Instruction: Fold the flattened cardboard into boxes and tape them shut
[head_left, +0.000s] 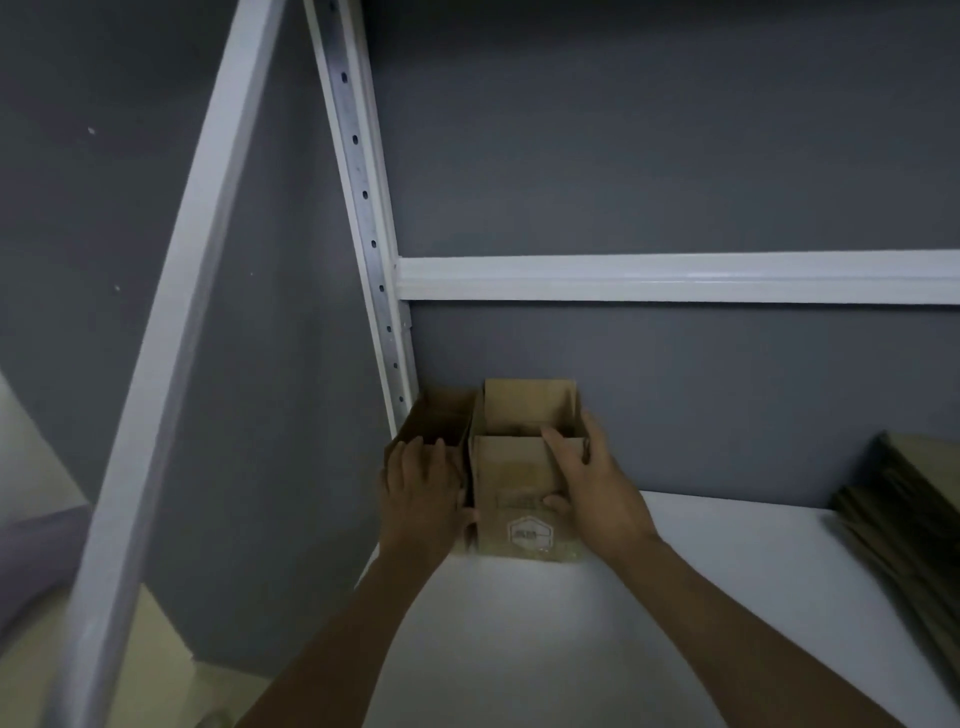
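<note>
I see the right hand (587, 473) gripping the rim of the open brown cardboard box (519, 519) on the smooth white shelf (675, 597); the left hand (421, 488) presses flat-fingered against its side panel (441, 415)

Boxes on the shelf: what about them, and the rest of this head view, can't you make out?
- Box bottoms: hidden by the walls of the right box and left box, so tape cannot be told.
- Left box front: covered by the left hand; its grip is unclear.
- Right box's right side: behind the right hand.
- Logo: blurred, unreadable.
- Flat cardboard: cut off by the right edge; count unknown.
</note>
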